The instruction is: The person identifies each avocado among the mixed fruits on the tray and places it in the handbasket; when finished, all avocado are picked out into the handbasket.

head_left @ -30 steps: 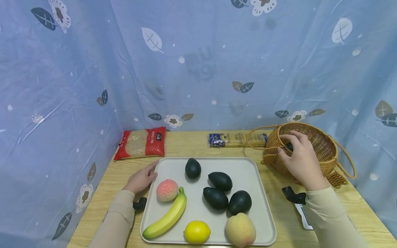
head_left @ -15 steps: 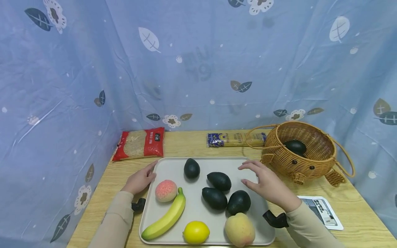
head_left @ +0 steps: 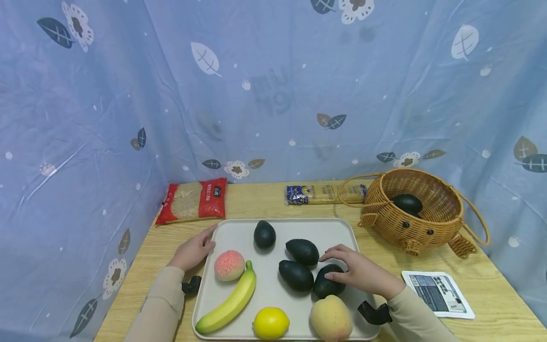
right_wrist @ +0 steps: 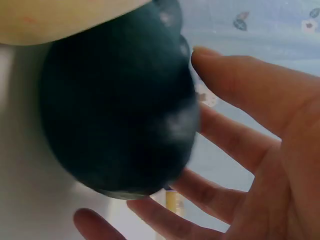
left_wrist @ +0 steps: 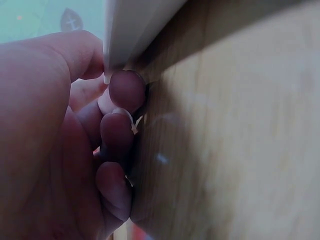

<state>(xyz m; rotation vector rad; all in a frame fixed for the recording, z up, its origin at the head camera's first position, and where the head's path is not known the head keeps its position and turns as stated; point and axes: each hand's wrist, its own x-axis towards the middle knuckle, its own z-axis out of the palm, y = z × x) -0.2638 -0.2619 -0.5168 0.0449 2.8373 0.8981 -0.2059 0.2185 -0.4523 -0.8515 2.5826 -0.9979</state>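
My left hand (head_left: pixel 192 251) grips the left rim of the off-white tray (head_left: pixel 316 228), thumb on the rim and curled fingertips below it in the left wrist view. My right hand (head_left: pixel 361 271) hovers over a dark green avocado (head_left: pixel 323 286) at the tray's right, fingers spread loosely about it. In the right wrist view the thumb stands apart from this avocado (right_wrist: pixel 115 110). Two avocados (head_left: pixel 296 275) lie just left of it, and another avocado (head_left: pixel 264 234) lies near the far edge. A yellow peach (head_left: pixel 331 317) touches its near side.
On the tray are a pink peach (head_left: pixel 229 265), a banana (head_left: pixel 231 304) and a lemon (head_left: pixel 271 323). A wicker basket (head_left: pixel 420 235) holding an avocado (head_left: pixel 407 203) stands right. Behind lie a red bag (head_left: pixel 192 200) and a noodle pack (head_left: pixel 325 194); a printed packet (head_left: pixel 440 294) lies right.
My right hand has left the basket, where an avocado now lies, and come left and down to the avocado beside the yellow peach. The left hand stays at the tray.
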